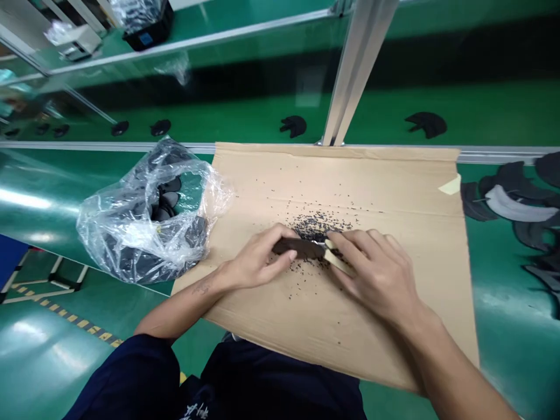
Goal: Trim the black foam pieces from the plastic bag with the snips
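L hand (258,259): flat blackish-brown piece (301,249) pinched betw. thumb & fingers.
R hand (380,271): pale-yellow-handled tool (339,263) w/ metal tip gripped in fingers, tip held at piece's R end.
Piece loc.: held above brown cardboard sheet (406,198), approx. mid-sheet.
Bits: tiny black crumbs (321,223) scattered on sheet, mostly near hands.
Bag: clear plastic bag (116,236) w/ dark pcs. inside, set L.
Far R: dark curved pcs. (510,179) heaped beside sheet.

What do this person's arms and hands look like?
The left hand and right hand are bare, with no gloves, rings or watch visible. A faint dark marking, perhaps a tattoo, shows on the left forearm. The left sleeve is short and dark navy; any right sleeve is out of view.
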The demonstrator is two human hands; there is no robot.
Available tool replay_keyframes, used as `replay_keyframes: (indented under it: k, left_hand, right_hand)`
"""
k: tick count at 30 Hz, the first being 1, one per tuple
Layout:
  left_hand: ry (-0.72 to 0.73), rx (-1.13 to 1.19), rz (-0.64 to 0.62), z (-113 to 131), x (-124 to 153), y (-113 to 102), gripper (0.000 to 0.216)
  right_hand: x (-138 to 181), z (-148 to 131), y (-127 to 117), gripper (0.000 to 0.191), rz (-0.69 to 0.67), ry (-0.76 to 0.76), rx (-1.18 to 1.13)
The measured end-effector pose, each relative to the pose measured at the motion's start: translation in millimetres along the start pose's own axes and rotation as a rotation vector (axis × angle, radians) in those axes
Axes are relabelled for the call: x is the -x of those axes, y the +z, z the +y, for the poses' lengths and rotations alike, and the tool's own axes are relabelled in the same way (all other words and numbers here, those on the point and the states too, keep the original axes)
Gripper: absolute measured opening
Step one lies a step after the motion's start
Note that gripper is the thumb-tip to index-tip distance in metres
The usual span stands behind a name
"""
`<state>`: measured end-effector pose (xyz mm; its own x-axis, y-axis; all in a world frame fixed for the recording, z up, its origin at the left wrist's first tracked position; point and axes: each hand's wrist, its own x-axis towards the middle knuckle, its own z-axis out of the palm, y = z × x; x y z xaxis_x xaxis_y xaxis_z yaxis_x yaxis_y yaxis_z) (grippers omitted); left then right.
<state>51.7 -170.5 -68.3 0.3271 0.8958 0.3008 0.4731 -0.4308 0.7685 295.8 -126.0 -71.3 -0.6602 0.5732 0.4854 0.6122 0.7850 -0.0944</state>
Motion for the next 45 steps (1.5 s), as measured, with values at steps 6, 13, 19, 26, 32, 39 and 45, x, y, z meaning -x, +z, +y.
replay_keyframes:
  k: [6,13,19,26,32,39,45]
  left_hand:
    - [-0.002,-0.099,-0.311,10,-19,-58,0.028]
    - [-0.14,-0.673,-0.137,-63,-113,-157,0.039]
    - [-0.495,-0.841,-0.1,-142,-171,-176,0.044]
    - [-0.463,-0.742,-0.049,-144,-212,-127,0.033]
    - [-0.355,-0.621,0.029,-125,-230,-66,0.021]
    - [-0.108,-0.462,-0.013,-57,-166,-61,0.036]
    - [0.08,-0.136,-0.297,-2,-49,-13,0.023]
  right_hand:
    - [6,14,6,0.027,0.092,0.021,-0.065]
    - [8,16,12,0.025,0.112,-0.012,-0.058]
    - [11,13,11,0.03,0.075,0.046,-0.112]
    - [7,11,9,0.028,0.031,0.091,-0.111]
    - [5,14,12,0.032,0.049,0.057,-0.209]
    - [3,12,12,0.057,0.269,0.116,-0.282]
    - [-5,0,5,0.043,0.222,-0.07,-0.496]
